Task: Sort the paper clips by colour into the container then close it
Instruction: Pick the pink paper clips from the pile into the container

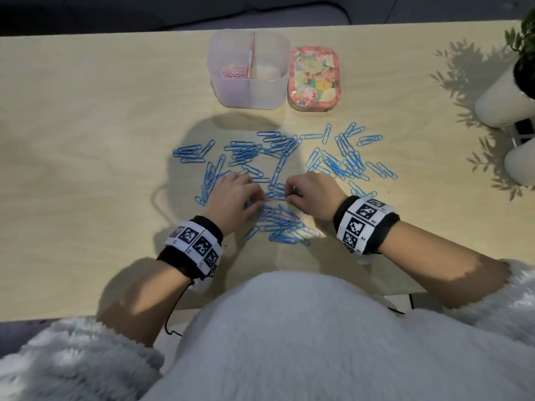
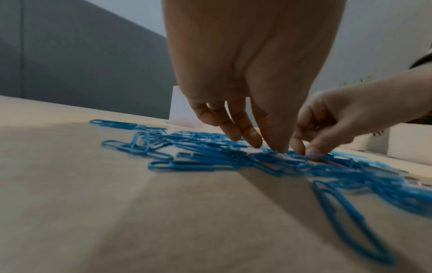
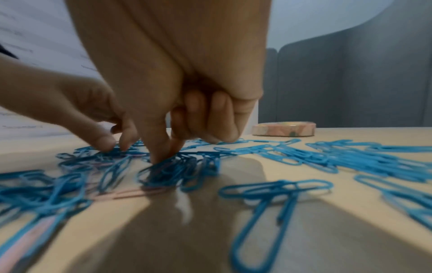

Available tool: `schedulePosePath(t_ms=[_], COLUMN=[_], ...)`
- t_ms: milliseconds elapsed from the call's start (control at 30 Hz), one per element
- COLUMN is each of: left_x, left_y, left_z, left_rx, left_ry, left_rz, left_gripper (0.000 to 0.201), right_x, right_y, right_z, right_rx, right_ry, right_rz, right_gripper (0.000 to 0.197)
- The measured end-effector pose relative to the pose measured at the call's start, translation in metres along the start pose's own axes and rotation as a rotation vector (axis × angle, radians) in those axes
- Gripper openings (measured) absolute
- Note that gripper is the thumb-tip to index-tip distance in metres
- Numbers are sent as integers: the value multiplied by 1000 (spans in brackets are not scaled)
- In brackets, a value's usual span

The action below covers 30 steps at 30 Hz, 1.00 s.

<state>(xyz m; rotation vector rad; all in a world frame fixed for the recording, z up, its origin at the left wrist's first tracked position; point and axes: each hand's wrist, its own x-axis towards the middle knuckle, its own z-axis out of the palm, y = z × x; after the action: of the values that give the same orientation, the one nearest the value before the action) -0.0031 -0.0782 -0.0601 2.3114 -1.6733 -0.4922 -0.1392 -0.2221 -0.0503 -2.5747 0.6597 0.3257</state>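
Right hand (image 1: 314,195) sat lower centre of the head view, thumb and forefinger pinched together down in the blue paper clips (image 1: 285,157); other fingers (image 3: 210,114) were curled into the palm. Which clip sat in the grip, or its colour, couldn't be told: the contact point was blurred in both wrist views. Left hand (image 1: 236,196) was just left of it, fingers (image 2: 243,127) extended and spread, tips touching the clip pile, not curled round anything. The two hands nearly met at the centre of the pile. A few pink paper clips (image 3: 133,194) lay mixed under the blue ones near the fingertips, seen in the right wrist view. Blue clips were scattered across the middle of the worktop (image 1: 86,140), from left of the left hand out to the right of centre. Translucent container (image 1: 248,69) stood at upper centre, lid off, split by a divider; left compartment held pink clips, right compartment looked to hold no clips. Floral lid (image 1: 314,78) lay flat just right of the container. White plant pots (image 1: 503,102) stood at the right edge of the frame. Both wrists wore marker bands (image 1: 363,224).
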Motion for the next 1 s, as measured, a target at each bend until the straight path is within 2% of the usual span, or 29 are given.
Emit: schedulePosePath(t_ms=[167,300,400,433,567,700,800,867,933,1000], left_x=[5,11,17,19,22,21,22,22,23,24], left_y=[-1,-4,-6,-8,-9,-15,-19,-21,-22,-24], left_z=[2,-1,-1,-2,-9,-17,-22,-23,-23,-21], left_rx=[5,1,-27,-34,-110,-324,-332,-283,-254,-192], left_ry=[10,35,23,11,-34,-16,-7,-6,15,70], left_rz=[-49,-70,-100,-115,-169,-291,-316,-312,-304,-288], left_gripper=[16,13,18,19,13,10,8,8,8,13], right_x=[2,6,9,11,6,-1,1,7,11,12], right_y=[22,36,44,46,44,24,19,22,29,40], right_z=[-10,-14,-18,-19,-23,-18,-12,-10,-10,-12], right_rx=[79,424,661,645,276,139,122,211,441,687], right_ry=[11,-40,9,40,173,97,63,19,-26,13], right_rz=[111,137,211,235,251,155,181,182,209,281], right_gripper=[7,18,23,21,9,11,14,5,18,24])
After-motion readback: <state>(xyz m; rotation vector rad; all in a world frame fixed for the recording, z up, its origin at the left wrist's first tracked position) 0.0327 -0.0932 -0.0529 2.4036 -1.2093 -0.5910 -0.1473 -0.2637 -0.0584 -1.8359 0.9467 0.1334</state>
